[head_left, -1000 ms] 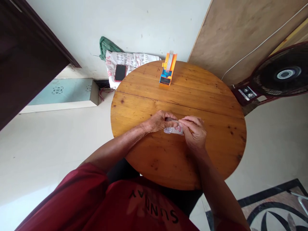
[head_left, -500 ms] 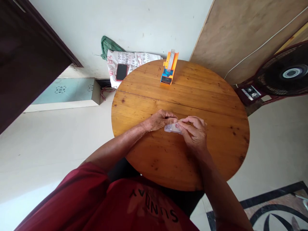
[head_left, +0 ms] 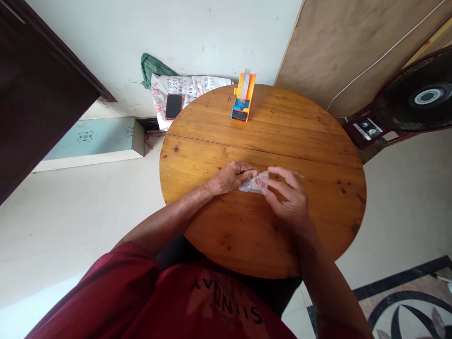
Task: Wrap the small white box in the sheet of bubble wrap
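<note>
Over the middle of the round wooden table (head_left: 197, 188) is a small clear plastic bag (head_left: 254, 184) with red marks on it. What it contains cannot be made out. My left hand (head_left: 235, 178) pinches the bag's upper left side between thumb and fingers. At the bag's right side, my right hand (head_left: 287, 193) has its thumb and fingers spread apart. Its fingertips are right by the bag's edge, and whether they touch it is unclear.
An orange and blue tape dispenser (head_left: 243, 99) stands at the table's far edge. Beyond the far left edge lie a black phone (head_left: 173, 106) and a white printed sack (head_left: 197, 84). A dark red fan (head_left: 416, 99) is at the right.
My right hand has loosened from its pinch, its fingers now spread beside the bag. My left hand keeps its pinch. More of the bag's right part shows. The whole view has shifted slightly.
</note>
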`<state>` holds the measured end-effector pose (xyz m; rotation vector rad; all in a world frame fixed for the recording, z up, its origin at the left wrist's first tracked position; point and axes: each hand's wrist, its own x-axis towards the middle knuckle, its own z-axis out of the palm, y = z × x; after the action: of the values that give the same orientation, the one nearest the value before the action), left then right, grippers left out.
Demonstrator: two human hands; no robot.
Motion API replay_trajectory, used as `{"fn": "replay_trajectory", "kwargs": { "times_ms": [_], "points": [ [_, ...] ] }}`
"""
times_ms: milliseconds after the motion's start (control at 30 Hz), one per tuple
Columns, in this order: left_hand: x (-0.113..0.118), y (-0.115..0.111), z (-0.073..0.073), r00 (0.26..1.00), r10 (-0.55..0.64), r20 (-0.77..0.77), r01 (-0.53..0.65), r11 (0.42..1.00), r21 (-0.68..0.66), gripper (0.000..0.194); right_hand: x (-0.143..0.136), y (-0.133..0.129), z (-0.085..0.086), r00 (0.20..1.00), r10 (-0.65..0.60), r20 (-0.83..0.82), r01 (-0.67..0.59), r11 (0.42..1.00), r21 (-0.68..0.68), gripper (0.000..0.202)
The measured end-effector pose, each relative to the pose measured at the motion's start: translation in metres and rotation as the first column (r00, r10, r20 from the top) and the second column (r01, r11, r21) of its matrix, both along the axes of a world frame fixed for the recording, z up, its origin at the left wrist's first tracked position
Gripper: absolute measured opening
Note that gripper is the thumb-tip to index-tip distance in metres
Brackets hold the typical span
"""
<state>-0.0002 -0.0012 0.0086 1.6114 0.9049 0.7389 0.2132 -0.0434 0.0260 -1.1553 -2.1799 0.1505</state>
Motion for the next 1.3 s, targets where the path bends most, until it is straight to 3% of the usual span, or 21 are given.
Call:
{"fn": "replay_trajectory", "kwargs": {
  "times_ms": [133,200,267,400,500,667,800,933,1133,1300],
  "points": [
    [-0.001,0.000,0.001,0.999,-0.043,0.008,0.042,0.999,0.005,0.052,0.010,0.009,-0.004,1.000,-0.017,0.018,0.021,0.972,-0.234,0.078],
    [-0.002,0.000,0.001,0.999,-0.043,0.009,0.042,0.999,0.013,0.052,0.011,0.012,-0.010,0.998,0.002,0.066,0.018,0.955,-0.296,0.091],
    [-0.002,0.000,0.001,0.999,-0.031,0.014,0.031,0.999,0.013,0.051,0.010,0.013,-0.016,0.996,0.027,0.083,-0.003,0.958,-0.285,0.086],
    [-0.001,0.000,-0.001,0.999,-0.027,0.029,0.028,0.999,-0.019,0.052,0.005,0.012,-0.023,0.998,0.000,0.066,0.009,0.990,-0.137,0.059],
    [0.000,0.001,-0.002,0.999,-0.036,0.023,0.036,0.999,0.029,0.055,0.003,0.011,-0.022,0.998,-0.009,0.067,0.014,0.997,-0.072,0.051],
    [-0.005,0.002,0.003,0.996,0.040,-0.074,-0.025,0.980,0.198,0.054,0.003,0.011,-0.022,0.996,-0.063,0.068,0.069,0.994,-0.090,0.050],
    [-0.008,0.000,0.003,0.992,0.115,-0.053,-0.109,0.989,0.103,0.047,0.004,0.013,-0.024,0.992,-0.122,0.034,0.125,0.988,-0.090,0.052],
    [-0.006,0.000,-0.005,0.998,0.058,0.011,-0.059,0.995,0.084,0.063,0.005,0.014,-0.023,0.990,-0.137,0.035,0.140,0.982,-0.129,0.057],
    [-0.002,0.003,-0.012,0.993,0.011,0.114,-0.013,1.000,0.019,0.056,0.006,0.014,-0.022,0.989,-0.144,0.033,0.148,0.979,-0.141,0.055],
    [0.001,0.000,-0.014,0.993,0.052,0.105,-0.052,0.999,-0.003,0.051,0.007,0.016,-0.025,0.988,-0.152,0.015,0.152,0.977,-0.148,0.051]
  ]
}}
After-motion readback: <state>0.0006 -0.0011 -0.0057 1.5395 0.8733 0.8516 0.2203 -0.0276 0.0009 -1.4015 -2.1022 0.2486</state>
